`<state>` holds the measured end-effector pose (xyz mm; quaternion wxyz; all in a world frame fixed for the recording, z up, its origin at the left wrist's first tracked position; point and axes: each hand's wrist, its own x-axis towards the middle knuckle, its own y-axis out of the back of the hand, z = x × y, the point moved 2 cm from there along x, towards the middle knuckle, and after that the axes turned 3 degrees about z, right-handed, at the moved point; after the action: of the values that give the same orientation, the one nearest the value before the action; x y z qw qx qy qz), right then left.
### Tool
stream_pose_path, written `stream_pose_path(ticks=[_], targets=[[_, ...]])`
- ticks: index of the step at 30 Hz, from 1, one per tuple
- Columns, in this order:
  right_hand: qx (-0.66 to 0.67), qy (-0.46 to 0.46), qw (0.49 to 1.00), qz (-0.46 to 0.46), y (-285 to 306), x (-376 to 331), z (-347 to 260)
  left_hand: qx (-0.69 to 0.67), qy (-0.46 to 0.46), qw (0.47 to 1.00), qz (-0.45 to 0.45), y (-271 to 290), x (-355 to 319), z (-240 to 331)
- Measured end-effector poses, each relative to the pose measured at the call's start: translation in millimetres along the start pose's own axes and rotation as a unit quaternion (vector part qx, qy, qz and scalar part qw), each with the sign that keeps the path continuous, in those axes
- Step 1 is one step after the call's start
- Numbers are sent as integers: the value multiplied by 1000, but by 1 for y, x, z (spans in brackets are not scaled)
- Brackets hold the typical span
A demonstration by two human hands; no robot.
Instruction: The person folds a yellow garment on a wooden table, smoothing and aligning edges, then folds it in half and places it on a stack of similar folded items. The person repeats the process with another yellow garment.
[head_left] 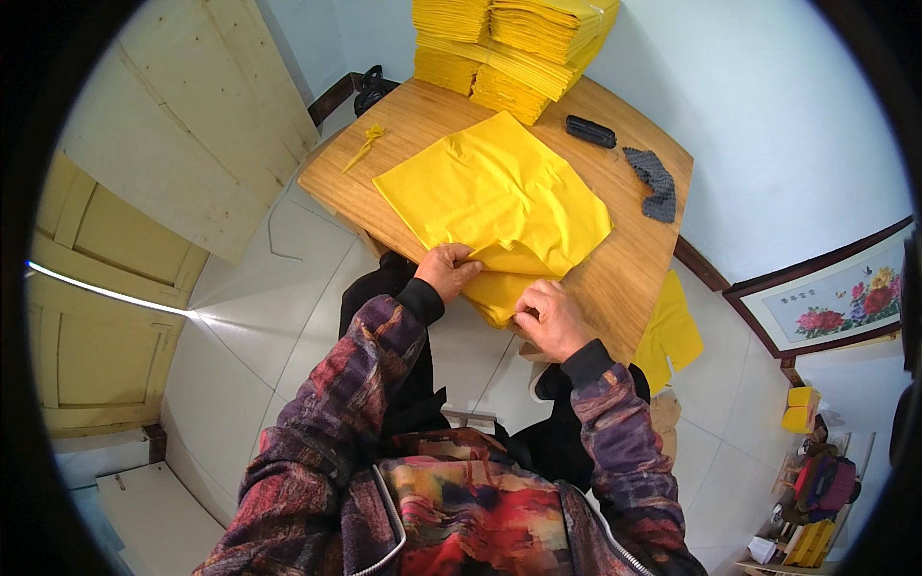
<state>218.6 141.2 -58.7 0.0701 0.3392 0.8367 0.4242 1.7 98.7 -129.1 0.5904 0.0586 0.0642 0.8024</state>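
The worktop (pixel 338 185) extended left of the yellow cloth (pixel 495 187), which overhung its front edge. The left hand (pixel 448 273) pinched the near border between its fingers; the right hand (pixel 552 319) likewise pinched the hanging fold; worktop space continued rightward.

The wooden table (pixel 634 250) carries a yellow sheet (pixel 485 187) across its middle, overhanging the near edge. Stacked yellow bundles (pixel 514 53) occupy the far side; a twisted yellow strip (pixel 363 148) lies left; a black case (pixel 591 132) and grey cloth (pixel 658 184) lie right
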Motion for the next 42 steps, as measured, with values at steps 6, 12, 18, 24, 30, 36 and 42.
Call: stream_pose_path(ticks=[6, 12, 18, 24, 30, 36, 42], targets=[[9, 14, 999, -36, 6, 5, 2, -9, 28, 1000, -3, 0, -1, 3], [-2, 19, 999, -34, 4, 6, 3, 0, 16, 1000, -4, 0, 0, 0], [-26, 17, 999, -25, 3, 6, 1, 4, -5, 1000, -1, -1, 1, -6], [-63, 49, 997, 12, -2, 3, -7, 5, 7, 1000, -7, 0, 0, 0], [-69, 68, 995, 16, -5, 2, -10, 3, 22, 1000, -5, 1, -3, 9], [-47, 49, 997, 25, -7, 2, -9, 9, 39, 999, -7, 1, -3, 7], [-8, 16, 1000, 8, -5, 4, -7, -6, 11, 1000, 0, 0, -3, 8]])
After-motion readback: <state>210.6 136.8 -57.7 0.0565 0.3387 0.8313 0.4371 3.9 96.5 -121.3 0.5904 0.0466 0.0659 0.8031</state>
